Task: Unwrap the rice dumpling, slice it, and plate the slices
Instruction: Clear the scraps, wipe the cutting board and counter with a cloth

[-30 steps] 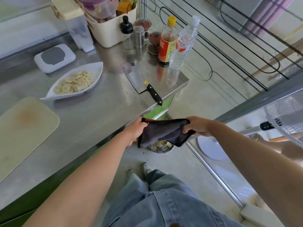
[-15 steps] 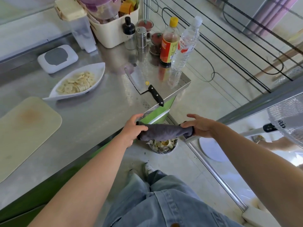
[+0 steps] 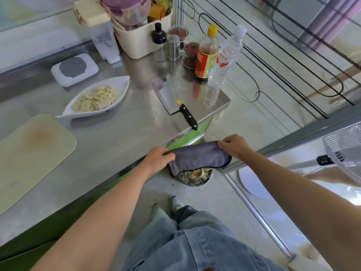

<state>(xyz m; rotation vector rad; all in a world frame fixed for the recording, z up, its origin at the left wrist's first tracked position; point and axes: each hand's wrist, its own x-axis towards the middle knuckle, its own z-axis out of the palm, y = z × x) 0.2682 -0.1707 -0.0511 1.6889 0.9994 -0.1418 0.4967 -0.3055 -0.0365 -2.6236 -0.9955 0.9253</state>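
Note:
A white boat-shaped plate (image 3: 121, 86) on the steel counter holds several pale round slices (image 3: 95, 98). To its right lies a cleaver (image 3: 168, 94) with a black handle that reaches the counter's edge. A beige cutting board (image 3: 29, 153) lies bare at the left. Just past the counter's front corner, my left hand (image 3: 156, 161) and my right hand (image 3: 234, 145) each grip one end of a grey cloth (image 3: 199, 158), stretched between them. Under the cloth on the floor stands a bin (image 3: 197, 178) with leaf scraps in it.
At the back of the counter stand a soy sauce bottle (image 3: 207, 55), a water bottle (image 3: 224, 59), shakers and spice jars, a cream basket (image 3: 142, 40) and a white wet-wipe box (image 3: 74, 69). A white fan (image 3: 343, 145) stands at the right. My legs are below.
The cloth hung open and dark between my hands, was drawn into a tight roll, and now spreads flatter. Both hands rose slightly. The view shifted a little.

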